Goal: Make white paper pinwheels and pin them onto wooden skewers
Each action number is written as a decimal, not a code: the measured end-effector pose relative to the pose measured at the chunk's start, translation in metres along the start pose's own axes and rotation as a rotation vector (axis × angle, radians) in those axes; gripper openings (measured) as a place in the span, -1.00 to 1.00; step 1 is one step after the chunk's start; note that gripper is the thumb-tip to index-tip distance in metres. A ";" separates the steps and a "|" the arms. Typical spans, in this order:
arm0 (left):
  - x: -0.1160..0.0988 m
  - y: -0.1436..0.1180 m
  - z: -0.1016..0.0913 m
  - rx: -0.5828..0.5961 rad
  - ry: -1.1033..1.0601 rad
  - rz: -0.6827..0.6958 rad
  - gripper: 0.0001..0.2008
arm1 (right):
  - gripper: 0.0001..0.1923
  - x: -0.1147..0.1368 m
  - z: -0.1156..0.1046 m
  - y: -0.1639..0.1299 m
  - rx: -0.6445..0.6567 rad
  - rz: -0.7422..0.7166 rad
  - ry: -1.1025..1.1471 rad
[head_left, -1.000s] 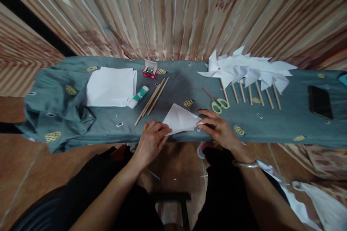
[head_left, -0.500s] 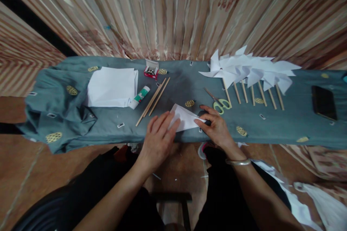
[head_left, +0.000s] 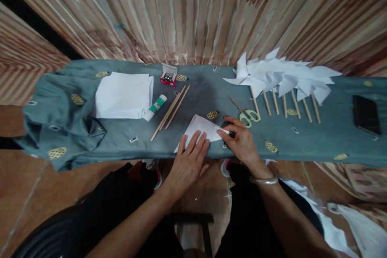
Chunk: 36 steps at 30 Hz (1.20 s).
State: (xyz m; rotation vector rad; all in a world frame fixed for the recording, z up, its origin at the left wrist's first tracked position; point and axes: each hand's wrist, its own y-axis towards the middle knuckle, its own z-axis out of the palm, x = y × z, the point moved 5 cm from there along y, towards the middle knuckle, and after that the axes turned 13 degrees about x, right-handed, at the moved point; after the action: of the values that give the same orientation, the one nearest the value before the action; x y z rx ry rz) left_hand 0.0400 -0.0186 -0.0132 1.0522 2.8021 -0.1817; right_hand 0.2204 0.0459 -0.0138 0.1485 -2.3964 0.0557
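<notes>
A white sheet of paper [head_left: 200, 124], folded to a triangle, lies near the front edge of the cloth-covered table. My left hand [head_left: 191, 154] rests flat on its lower edge, fingers stretched out. The paper's right corner is pinched between the thumb and fingers of my right hand [head_left: 238, 137], which wears a silver bangle on its wrist. Scissors with green handles [head_left: 248, 117] lie just beyond my right hand. To the left of the paper are several wooden sticks [head_left: 172, 109] and a glue stick [head_left: 156, 107].
A stack of white paper [head_left: 122, 96] lies on the left. Behind the sticks stands an open red box [head_left: 168, 77] of small metal pins. Several white paper pinwheels [head_left: 281, 74] on sticks overlap at the back right, with a black phone [head_left: 366, 114] farther right.
My left hand has slid down and right across the paper and now lies flatter, baring more of its upper left part. My right hand keeps its pinch on the corner.
</notes>
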 end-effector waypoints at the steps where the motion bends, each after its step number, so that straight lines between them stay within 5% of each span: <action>1: 0.000 0.001 0.000 0.002 -0.004 -0.004 -0.41 | -0.76 0.000 0.000 0.000 -0.002 0.005 -0.003; 36: 0.007 0.006 0.004 0.059 -0.066 -0.050 -0.36 | -0.77 0.005 0.002 0.005 -0.040 0.031 -0.048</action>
State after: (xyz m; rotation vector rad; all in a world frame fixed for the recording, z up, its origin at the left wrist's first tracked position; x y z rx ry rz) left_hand 0.0396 -0.0104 -0.0189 0.9699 2.7818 -0.3008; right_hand 0.2143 0.0506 -0.0120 0.0956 -2.4464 0.0189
